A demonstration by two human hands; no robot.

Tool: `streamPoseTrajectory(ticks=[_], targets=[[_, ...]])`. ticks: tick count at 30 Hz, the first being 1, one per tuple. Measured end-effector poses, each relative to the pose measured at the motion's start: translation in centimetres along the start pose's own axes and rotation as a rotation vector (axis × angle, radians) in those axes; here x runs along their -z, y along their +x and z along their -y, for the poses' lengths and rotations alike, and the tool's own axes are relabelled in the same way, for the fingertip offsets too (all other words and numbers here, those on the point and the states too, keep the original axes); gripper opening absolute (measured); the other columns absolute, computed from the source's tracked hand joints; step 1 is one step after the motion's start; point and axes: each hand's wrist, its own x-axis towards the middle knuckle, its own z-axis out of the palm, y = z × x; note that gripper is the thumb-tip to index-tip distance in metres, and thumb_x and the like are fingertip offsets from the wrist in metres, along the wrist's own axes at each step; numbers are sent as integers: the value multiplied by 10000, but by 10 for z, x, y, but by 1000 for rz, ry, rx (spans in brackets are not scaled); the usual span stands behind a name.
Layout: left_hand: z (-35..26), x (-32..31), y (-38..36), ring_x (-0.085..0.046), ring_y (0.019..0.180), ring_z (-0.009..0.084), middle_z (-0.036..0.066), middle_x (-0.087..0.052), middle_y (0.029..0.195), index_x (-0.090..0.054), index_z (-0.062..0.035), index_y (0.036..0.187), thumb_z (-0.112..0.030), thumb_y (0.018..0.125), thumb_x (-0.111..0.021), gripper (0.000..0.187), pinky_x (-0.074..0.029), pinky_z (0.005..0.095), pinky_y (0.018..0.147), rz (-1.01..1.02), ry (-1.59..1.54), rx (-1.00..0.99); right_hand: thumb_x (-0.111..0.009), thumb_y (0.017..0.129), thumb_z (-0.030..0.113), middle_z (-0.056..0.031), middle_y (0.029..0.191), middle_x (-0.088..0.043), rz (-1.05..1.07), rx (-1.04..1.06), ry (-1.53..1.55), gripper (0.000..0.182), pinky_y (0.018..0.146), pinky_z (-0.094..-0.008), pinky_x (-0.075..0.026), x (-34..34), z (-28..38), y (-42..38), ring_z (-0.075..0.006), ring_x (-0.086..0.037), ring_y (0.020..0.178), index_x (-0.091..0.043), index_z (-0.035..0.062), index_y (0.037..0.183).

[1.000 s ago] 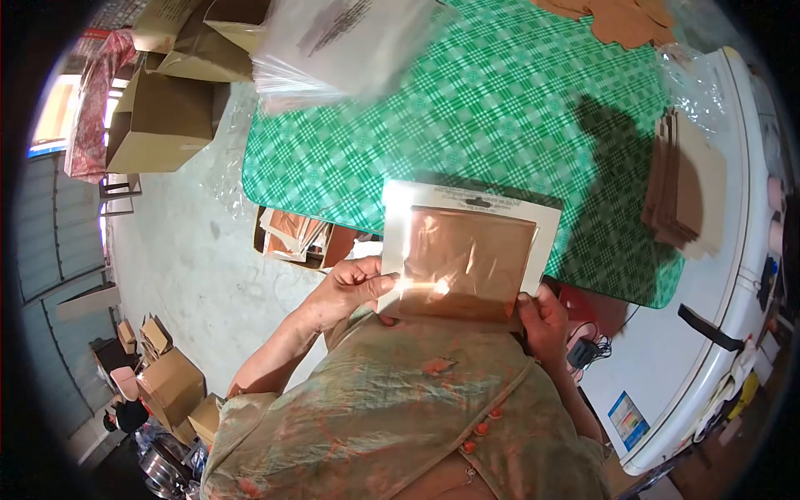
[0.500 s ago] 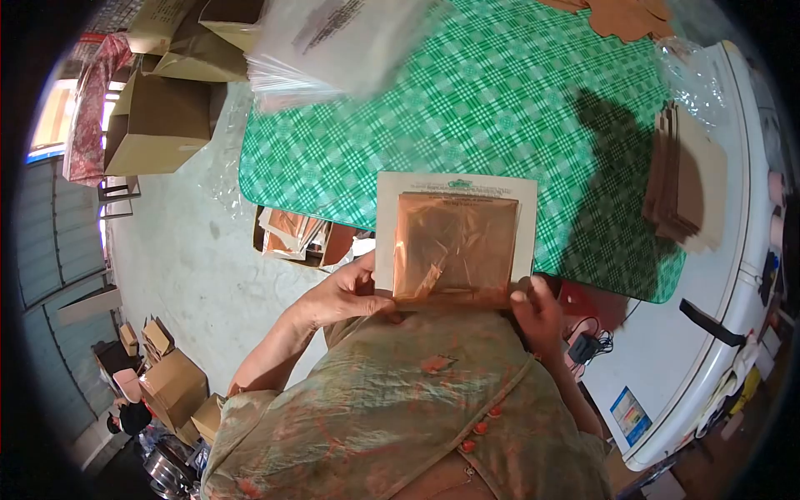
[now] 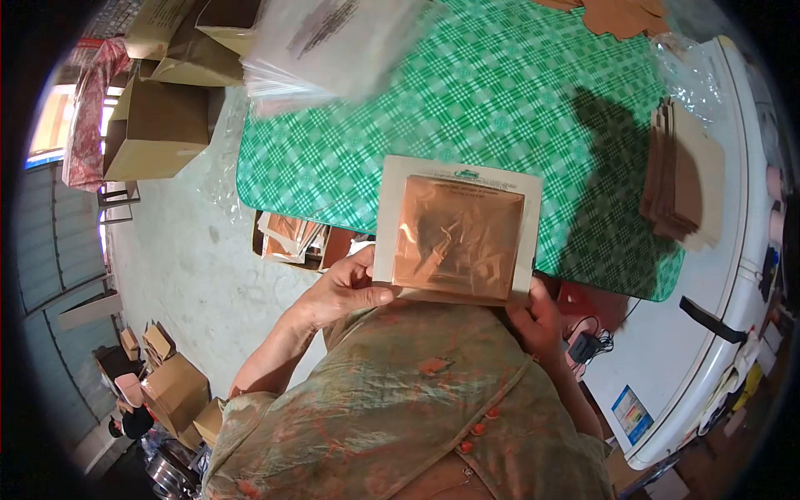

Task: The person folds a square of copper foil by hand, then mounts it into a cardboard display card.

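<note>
Close to my body, a shiny copper-coloured square packet (image 3: 461,237) lies on a larger cream printed card (image 3: 385,204). Green and dark print shows along the card's far edge. My left hand (image 3: 346,287) grips the card's near left corner, thumb on top and fingers beneath. At the near right corner, my right hand (image 3: 533,317) holds the card, its fingers partly in shadow and partly hidden under it. The card is held over the near edge of a table with a green checked cloth (image 3: 467,117).
A stack of clear plastic sleeves (image 3: 325,58) lies at the table's far left, and brown and cream cards (image 3: 683,175) at the right. An open box (image 3: 292,237) with copper packets stands below the table's left edge. Cardboard boxes (image 3: 158,125) are further left; a white appliance (image 3: 708,367) borders the right.
The card has tilted and shifted slightly away from my body, and the copper packet now sits squarer on it. My right fingers have moved from the packet's edge to the card's corner.
</note>
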Motion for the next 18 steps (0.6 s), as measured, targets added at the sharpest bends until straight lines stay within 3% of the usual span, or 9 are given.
streamPoseTrajectory(ticks=[3, 6, 12, 18], targets=[[-5, -4, -3, -687, 1203, 153, 55, -660, 1449, -513, -58, 1561, -30, 1033, -715, 565, -621, 377, 1023, 43, -120, 89, -599, 1115, 160, -109, 1327, -683, -27, -11, -20, 394, 1064, -327, -478, -2, 3, -2, -149, -628, 1213, -523, -10, 1463], [-2, -1, -3, -684, 1213, 153, 52, -680, 1423, -517, -61, 1562, -36, 1041, -706, 555, -617, 393, 1046, 65, -110, 94, -582, 1125, 160, -131, 1283, -706, -60, -23, -6, 368, 1018, -334, -531, -2, 1, -4, -169, -688, 1151, -545, -45, 1428], [-4, -6, 0, -694, 1207, 174, 70, -708, 1365, -593, -35, 1476, -57, 1040, -711, 452, -641, 378, 981, -4, -46, 108, -557, 1129, 132, -194, 1208, -728, -104, -36, 159, 282, 943, -385, -625, -12, 5, 2, -269, -785, 1021, -572, -90, 1302], [-8, -11, -1, -749, 1133, 208, 100, -735, 1339, -608, -13, 1466, -125, 1087, -662, 399, -654, 379, 956, -39, 8, 127, -608, 1105, 118, -147, 997, -760, -213, -36, 249, 146, 831, -375, -643, -20, 7, 2, -228, -786, 878, -614, -28, 1109]])
